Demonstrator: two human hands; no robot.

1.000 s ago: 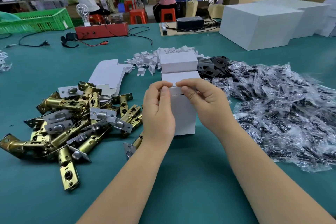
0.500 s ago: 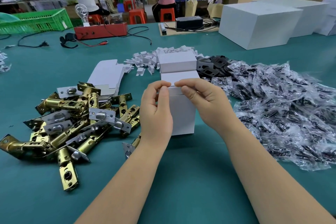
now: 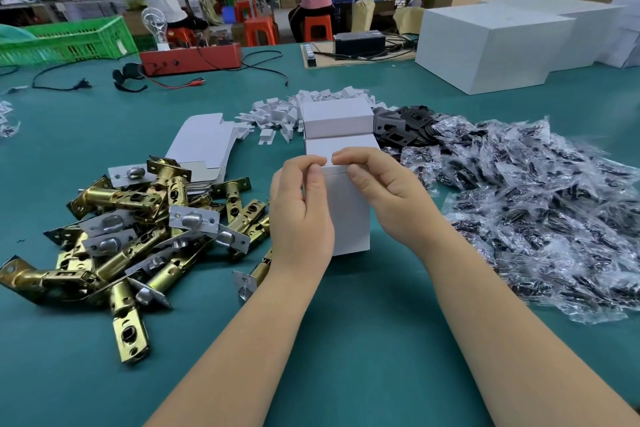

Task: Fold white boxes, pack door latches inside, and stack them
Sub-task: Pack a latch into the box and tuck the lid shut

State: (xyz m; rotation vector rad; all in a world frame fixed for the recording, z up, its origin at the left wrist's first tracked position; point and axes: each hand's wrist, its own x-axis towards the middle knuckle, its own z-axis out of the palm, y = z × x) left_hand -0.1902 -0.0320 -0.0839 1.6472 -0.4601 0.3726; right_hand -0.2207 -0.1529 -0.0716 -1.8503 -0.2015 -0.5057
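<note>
Pinching the top flap of an upright white box (image 3: 348,215) on the green table (image 3: 346,340), left hand (image 3: 300,215) and right hand (image 3: 393,198) fingertips nearly touching; brass door latches (image 3: 138,229) heaped left of the fingers, closed boxes (image 3: 337,125) just beyond.

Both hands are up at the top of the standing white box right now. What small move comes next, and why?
Probably press the top flap down and tuck it in. The white box stands upright on the green table, and the left hand and right hand both pinch its upper edge, so closing seems to be under way. Whether a latch is already inside cannot be seen.
</note>
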